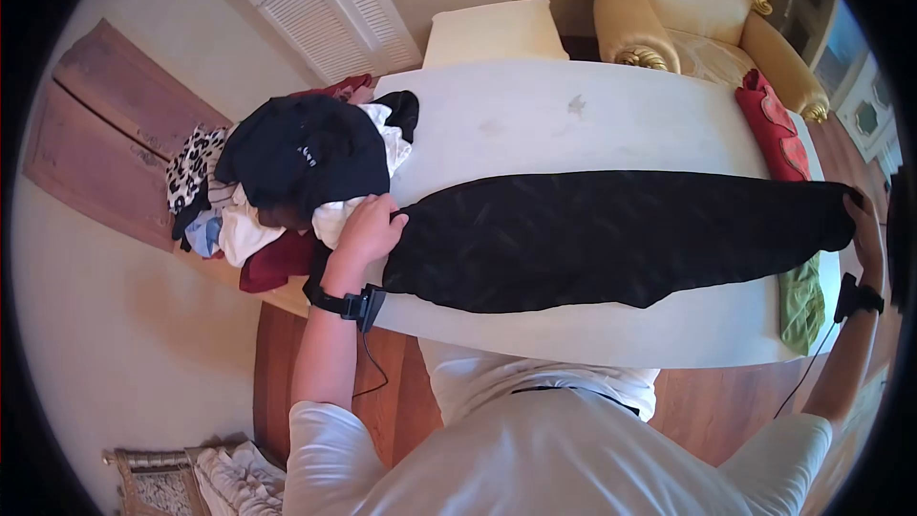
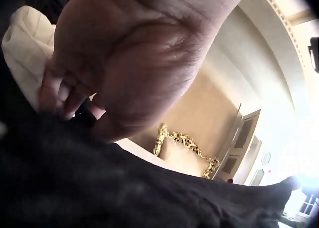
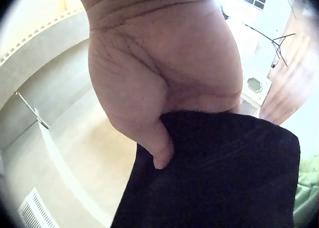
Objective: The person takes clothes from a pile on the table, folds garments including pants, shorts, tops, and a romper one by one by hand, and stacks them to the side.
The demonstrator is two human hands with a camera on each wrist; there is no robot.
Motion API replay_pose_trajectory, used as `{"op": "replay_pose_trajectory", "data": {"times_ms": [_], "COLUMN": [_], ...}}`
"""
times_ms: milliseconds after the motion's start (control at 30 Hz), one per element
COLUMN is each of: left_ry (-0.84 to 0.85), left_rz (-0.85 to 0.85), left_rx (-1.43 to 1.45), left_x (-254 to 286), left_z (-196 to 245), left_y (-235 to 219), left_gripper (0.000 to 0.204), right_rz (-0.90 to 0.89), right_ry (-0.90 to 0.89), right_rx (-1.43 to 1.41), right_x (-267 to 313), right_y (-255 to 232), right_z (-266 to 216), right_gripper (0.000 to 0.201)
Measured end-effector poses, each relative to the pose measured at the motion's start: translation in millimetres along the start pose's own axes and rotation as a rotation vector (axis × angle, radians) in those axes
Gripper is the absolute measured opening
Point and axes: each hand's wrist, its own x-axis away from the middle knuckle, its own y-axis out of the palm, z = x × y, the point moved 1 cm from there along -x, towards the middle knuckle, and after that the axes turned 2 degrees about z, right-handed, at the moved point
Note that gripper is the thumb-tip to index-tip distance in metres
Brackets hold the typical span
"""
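Observation:
A long black garment [image 1: 611, 239] stretches crosswise over the white table, pulled out between both hands. Its lower edge is wavy and its upper edge fairly straight. At its left end, my left hand [image 1: 371, 228] pinches a corner, right beside the clothes pile; the left wrist view shows the hand's fingers [image 2: 50, 91] bent down at the dark cloth. My right hand [image 1: 867, 234] grips the other end past the table's right side. In the right wrist view the thumb [image 3: 162, 150] lies over the black cloth, while the other fingers are hidden behind it.
A heap of mixed clothes, topped by a dark navy garment [image 1: 306, 158], covers the table's left end. Folded red clothing [image 1: 772, 124] and a green piece [image 1: 800, 306] lie along the right edge of the table [image 1: 535, 124]. Beyond stand a gilded armchair [image 1: 635, 24] and a cream stool [image 1: 497, 33].

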Motion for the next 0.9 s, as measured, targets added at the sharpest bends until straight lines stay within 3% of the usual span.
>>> {"op": "replay_pose_trajectory", "data": {"times_ms": [167, 233, 300, 367, 433, 500, 567, 600, 633, 700, 900], "left_ry": [-0.118, -0.106, -0.028, -0.076, -0.231, -0.069, -0.127, -0.215, -0.134, -0.05, 0.046], "left_rz": [-0.138, -0.177, -0.102, -0.071, -0.122, -0.097, 0.047, 0.122, 0.113, 0.243, 0.354], "left_rx": [0.031, 0.09, 0.265, 0.473, 0.621, 0.734, 0.737, 0.887, 1.137, 1.369, 1.336], "left_x": [-7.6, -9.5, -9.4, -13.1, -0.1, -6.1, 1.6, 4.0, 2.8, 4.4, 4.2], "left_z": [8.3, -0.7, -15.0, -40.2, 5.6, -32.9, -27.3, -35.9, -37.6, -35.0, -52.9], "left_y": [-4.8, -2.3, 3.2, 12.8, -41.3, -50.2, -91.6, -103.7, -118.7, -141.0, -191.6], "left_gripper": [0.026, 0.025, 0.027, 0.027, 0.03, 0.035, 0.034, 0.035, 0.035, 0.033, 0.033], "right_rz": [0.036, -0.061, -0.038, -0.016, -0.045, 0.036, 0.109, 0.162, 0.211, 0.225, 0.174], "right_ry": [-0.089, -0.049, -0.048, -0.04, -0.086, -0.081, -0.087, -0.062, -0.038, -0.03, -0.139], "right_rx": [0.022, -0.039, -0.102, -0.118, -0.159, -0.199, -0.243, -0.288, -0.338, -0.329, -0.404], "right_x": [17.3, 19.8, 26.1, 29.8, 28.6, 31.8, 34.7, 35.1, 33.4, 29.0, 9.1], "right_y": [19.7, 19.3, 25.2, 25.0, 19.5, 15.0, 9.6, 9.0, 8.2, 12.4, 30.6], "right_z": [-31.2, -38.8, -50.9, -58.8, -62.0, -69.4, -78.7, -82.5, -84.2, -83.4, -104.8], "right_gripper": [0.038, 0.035, 0.034, 0.034, 0.033, 0.032, 0.031, 0.032, 0.032, 0.034, 0.033]}}
